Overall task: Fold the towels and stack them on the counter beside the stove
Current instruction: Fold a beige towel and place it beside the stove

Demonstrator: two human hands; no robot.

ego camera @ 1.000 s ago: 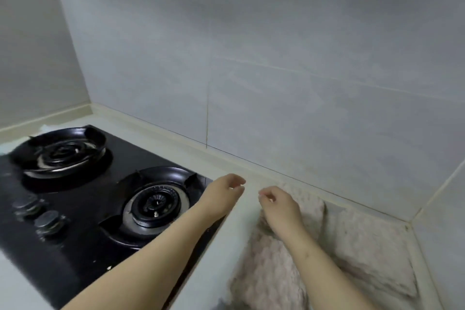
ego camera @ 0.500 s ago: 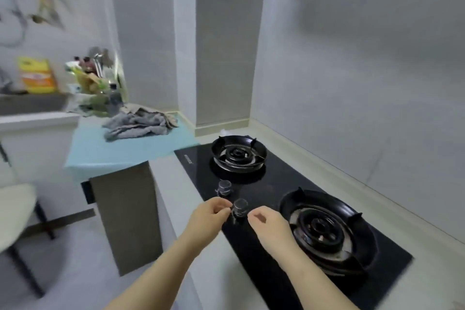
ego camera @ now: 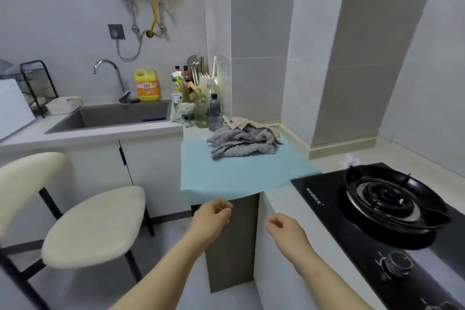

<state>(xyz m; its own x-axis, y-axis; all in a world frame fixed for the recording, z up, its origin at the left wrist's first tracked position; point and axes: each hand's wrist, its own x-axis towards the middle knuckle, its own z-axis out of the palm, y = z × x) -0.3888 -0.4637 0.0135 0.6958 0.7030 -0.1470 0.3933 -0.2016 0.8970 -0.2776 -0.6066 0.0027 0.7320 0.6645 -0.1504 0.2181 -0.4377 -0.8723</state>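
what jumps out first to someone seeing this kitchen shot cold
A crumpled heap of grey towels draws the eye first, lying on a light blue cloth spread over the counter corner. To the right sits the black gas stove, and low in front the left hand and right hand reach out, holding nothing. A bright yellow bottle stands behind the sink at the left.

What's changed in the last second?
The view swung left, from the counter right of the stove to the crumpled towels on the blue cloth. The left hand and right hand moved along, now empty before that counter's edge. Those towels lie unchanged.
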